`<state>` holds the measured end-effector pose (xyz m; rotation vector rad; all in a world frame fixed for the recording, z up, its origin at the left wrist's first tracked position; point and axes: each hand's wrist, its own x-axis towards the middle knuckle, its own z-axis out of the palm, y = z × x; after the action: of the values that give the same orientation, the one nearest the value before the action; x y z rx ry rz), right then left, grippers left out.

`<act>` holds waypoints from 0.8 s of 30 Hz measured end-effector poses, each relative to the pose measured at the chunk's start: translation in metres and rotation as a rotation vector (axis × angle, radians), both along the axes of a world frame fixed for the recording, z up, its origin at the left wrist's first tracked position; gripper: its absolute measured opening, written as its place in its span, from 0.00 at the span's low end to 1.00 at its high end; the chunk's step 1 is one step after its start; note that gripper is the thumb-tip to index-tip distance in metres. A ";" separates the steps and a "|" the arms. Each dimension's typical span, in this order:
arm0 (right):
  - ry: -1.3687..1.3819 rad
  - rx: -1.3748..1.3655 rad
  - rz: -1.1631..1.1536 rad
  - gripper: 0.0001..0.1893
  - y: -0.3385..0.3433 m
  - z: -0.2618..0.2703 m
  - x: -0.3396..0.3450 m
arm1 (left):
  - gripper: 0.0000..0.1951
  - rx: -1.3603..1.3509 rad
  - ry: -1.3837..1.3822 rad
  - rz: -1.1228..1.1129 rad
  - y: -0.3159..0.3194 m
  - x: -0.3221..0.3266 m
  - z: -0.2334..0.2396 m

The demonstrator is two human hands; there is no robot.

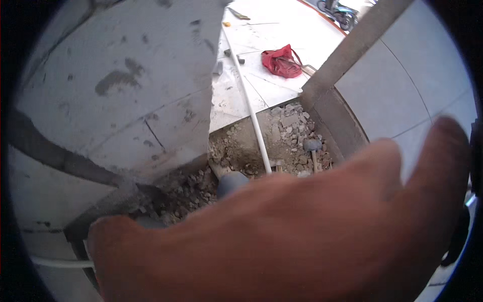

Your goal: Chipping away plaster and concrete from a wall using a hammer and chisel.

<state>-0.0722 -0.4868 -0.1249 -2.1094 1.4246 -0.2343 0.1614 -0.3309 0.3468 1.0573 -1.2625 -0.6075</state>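
One of my hands point(271, 238) fills the lower part of the view, very near the camera and blurred. Whether it is my left or right hand cannot be told; the other is out of view. One digit points up at the right, and any grip is hidden. Beyond the hand lies a dug trench of soil and broken rubble point(290, 122). A long white pipe point(247, 92) runs down into it. Behind the hand's upper edge shows a grey rounded pipe end point(232, 183). Among the rubble is a hammer-like tool point(312, 145) with a pale handle.
A large stained wall surface point(158, 75) stands at left. At right is a concrete edge point(358, 43) beside pale tiles point(388, 83). On the bright tiled floor lie a red bag point(282, 62) and dark pipe fittings point(236, 56). A motorcycle point(342, 17) stands at the far top.
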 end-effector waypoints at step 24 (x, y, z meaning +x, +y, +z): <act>-0.425 0.576 0.276 0.22 -0.119 0.089 0.129 | 0.05 0.188 -0.460 0.876 -0.035 0.140 -0.061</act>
<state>0.0572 -0.6061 -0.0361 -1.6269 0.8148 -0.1303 0.3010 -0.3664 0.2863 1.8183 -0.9805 0.2106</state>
